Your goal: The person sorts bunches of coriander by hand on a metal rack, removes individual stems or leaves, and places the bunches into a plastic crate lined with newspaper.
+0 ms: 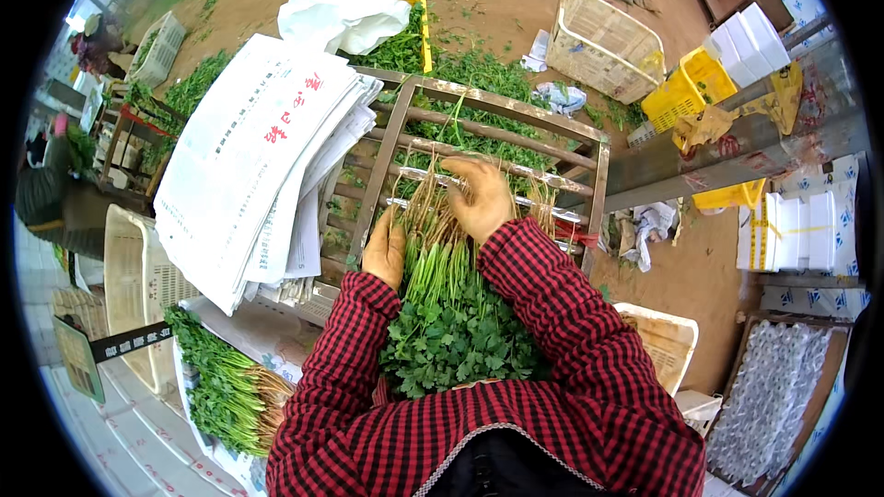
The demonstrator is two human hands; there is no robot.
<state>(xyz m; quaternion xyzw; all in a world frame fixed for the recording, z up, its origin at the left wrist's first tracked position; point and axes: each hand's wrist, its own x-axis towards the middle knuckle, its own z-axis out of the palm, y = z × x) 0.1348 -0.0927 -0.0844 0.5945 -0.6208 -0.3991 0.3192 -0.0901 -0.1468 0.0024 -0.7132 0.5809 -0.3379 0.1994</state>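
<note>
A thick heap of coriander-like greens (458,336) lies in front of me, leaves toward my body. Its pale stems run up to thin brown roots (425,198) on a metal rack. My left hand (385,250) rests along the left side of the stems, its fingers stretched upward rather than wrapped round them. Across the root ends bends my right hand (481,198), thumb and fingers curled in on some of the roots. Part of what its fingertips grip is hidden beneath the hand.
Stacked newspapers (249,166) cover the left of the metal rack (391,143), beside a white plastic bag (341,18). More rooted greens (226,387) lie lower left. Crates stand around, including a cream crate (608,41) and a yellow crate (691,92). A steel beam (764,143) crosses at right.
</note>
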